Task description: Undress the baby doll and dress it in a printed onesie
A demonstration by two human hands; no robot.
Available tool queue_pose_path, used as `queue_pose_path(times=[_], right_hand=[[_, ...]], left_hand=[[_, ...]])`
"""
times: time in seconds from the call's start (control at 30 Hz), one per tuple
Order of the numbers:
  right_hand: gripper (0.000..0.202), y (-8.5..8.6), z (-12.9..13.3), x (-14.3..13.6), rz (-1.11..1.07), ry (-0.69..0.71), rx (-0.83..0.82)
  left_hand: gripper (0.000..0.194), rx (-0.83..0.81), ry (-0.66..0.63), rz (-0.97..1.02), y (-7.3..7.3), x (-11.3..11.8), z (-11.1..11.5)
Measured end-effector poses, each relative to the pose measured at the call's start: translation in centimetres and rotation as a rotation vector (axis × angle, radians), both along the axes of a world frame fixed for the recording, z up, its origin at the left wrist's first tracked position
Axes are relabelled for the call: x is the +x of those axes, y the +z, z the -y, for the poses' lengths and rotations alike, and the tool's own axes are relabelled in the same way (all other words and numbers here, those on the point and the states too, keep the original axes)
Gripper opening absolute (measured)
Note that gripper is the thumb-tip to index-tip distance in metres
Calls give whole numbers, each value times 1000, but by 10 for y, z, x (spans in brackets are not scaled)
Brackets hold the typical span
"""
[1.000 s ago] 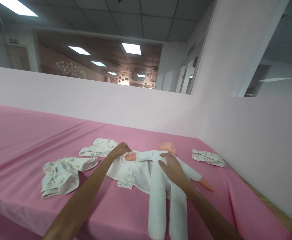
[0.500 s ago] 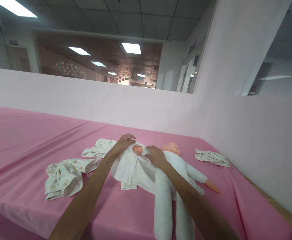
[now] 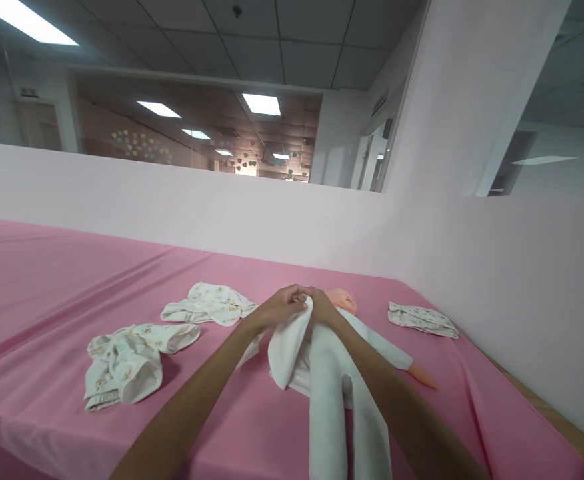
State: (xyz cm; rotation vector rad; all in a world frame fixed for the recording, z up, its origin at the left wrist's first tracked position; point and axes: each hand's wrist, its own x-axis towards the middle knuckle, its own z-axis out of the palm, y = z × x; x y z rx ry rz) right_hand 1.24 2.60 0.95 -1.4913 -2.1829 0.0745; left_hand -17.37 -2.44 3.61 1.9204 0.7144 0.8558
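Observation:
A baby doll with a white cloth body (image 3: 328, 407) lies on its back, its legs toward me and its pinkish head (image 3: 342, 300) partly behind my right hand. My left hand (image 3: 286, 307) has its fingers closed on the edge of a white baby shirt (image 3: 288, 350), which hangs in a raised fold beside the doll. Against it, at the doll's shoulder, is my right hand (image 3: 322, 308), bent with its fingertips mostly hidden; what it grips does not show. One doll arm is hidden around my hands, and the other (image 3: 422, 375) stretches out to the right.
Printed baby clothes (image 3: 127, 367) lie crumpled at the left, with another printed garment (image 3: 209, 303) behind them. A folded printed cloth (image 3: 422, 319) is at the right. A pink sheet (image 3: 242, 427) covers the table, which meets a white wall (image 3: 222, 213) with windows.
My left hand has moved right to meet my right hand, drawing the shirt's edge up and over. The doll's near hand, visible before, is now hidden. The printed garment behind is more exposed.

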Motion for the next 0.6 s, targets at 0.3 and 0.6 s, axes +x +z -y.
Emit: queue_pose_path(times=[0.3, 0.6], right_hand=[[32, 9, 13, 20, -86, -110, -23], [31, -4, 34, 30, -6, -100, -60]], left_hand=[[70, 509, 599, -810, -93, -61, -15], [44, 225, 612, -584, -107, -81, -66]])
